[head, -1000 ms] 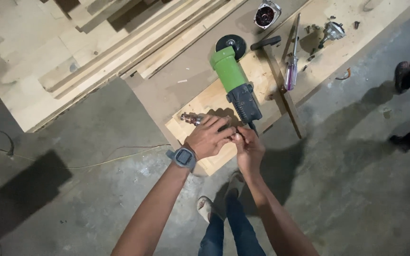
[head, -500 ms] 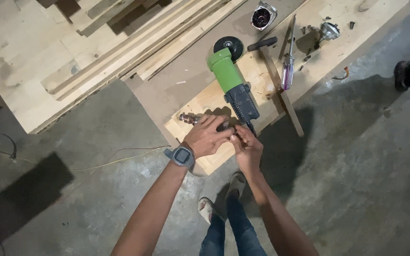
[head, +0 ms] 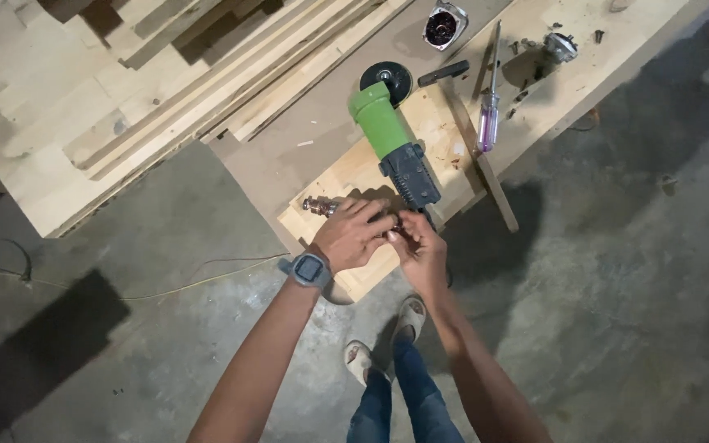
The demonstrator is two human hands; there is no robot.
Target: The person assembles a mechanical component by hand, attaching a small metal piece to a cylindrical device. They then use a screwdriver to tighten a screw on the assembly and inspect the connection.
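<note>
The left hand [head: 354,236], with a square grey smartwatch [head: 309,269] strapped at the wrist, is curling its fingers around a motor armature [head: 322,205], a small metal part whose ribbed, coppery end is sticking out to the left of the knuckles. The right hand [head: 420,246] is meeting it from the other side, fingertips pinching at a small piece between the two hands; what that piece is cannot be made out. Both hands are hovering just over the near edge of a pale plywood board [head: 371,176] that is serving as a low worktop on the rough grey concrete floor [head: 601,287].

Just beyond the hands an angle grinder [head: 391,143] is lying on the board, its smooth green plastic body running into a dark ribbed rear handle and its black round disc pointing away. To its right a screwdriver [head: 490,107] with a translucent purple handle is resting beside a thin wooden strip [head: 486,172]. Farther off, a round metal housing [head: 443,25] is sitting on brown board, and long planed timber slats [head: 174,90] are stacked at the left.
</note>
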